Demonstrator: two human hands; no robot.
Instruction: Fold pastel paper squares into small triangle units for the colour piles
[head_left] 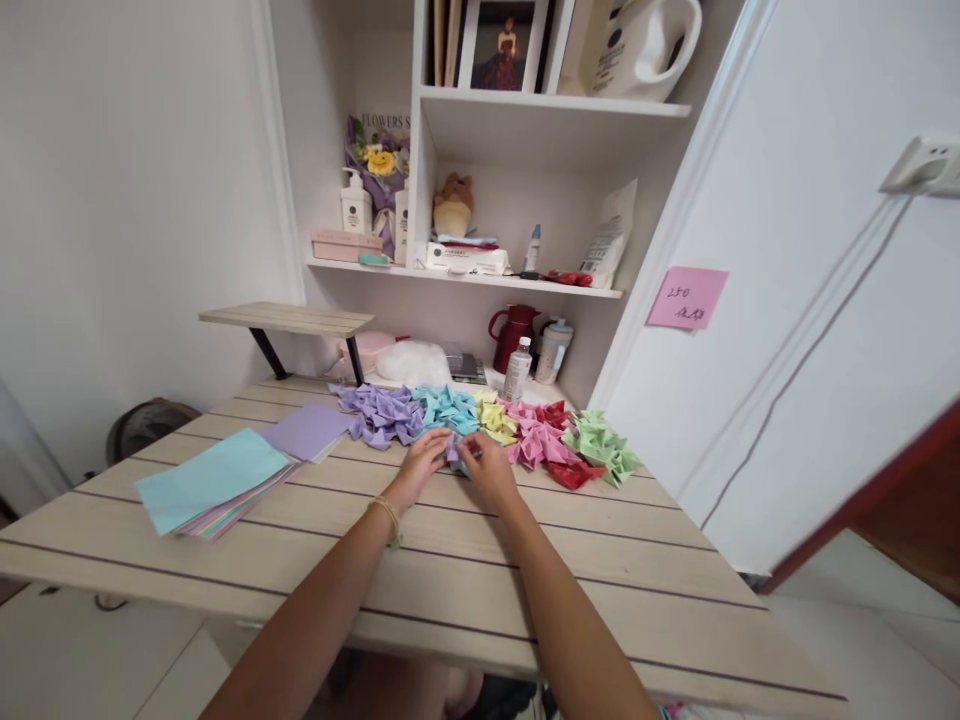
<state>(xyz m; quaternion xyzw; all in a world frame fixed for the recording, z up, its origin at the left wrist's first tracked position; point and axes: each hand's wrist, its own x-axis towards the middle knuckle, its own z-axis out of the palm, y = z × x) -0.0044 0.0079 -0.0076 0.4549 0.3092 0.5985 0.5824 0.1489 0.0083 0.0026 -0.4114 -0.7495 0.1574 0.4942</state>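
Both my hands meet near the middle of the wooden table (465,560). My left hand (421,462) and my right hand (486,468) pinch a small folded piece of purple paper (454,452) between their fingertips. Just behind them lie piles of folded paper pieces: purple (379,412), blue (448,408), yellow (495,418), pink (534,438), red (571,472) and green (601,445). A bead bracelet sits on my left wrist (390,515).
A stack of coloured paper sheets (214,482) with a purple sheet (309,432) beside it lies at the table's left. A small raised shelf (289,320), a red kettle (514,335), bottles and shelves stand behind. A pink note (686,298) sticks to the right wall.
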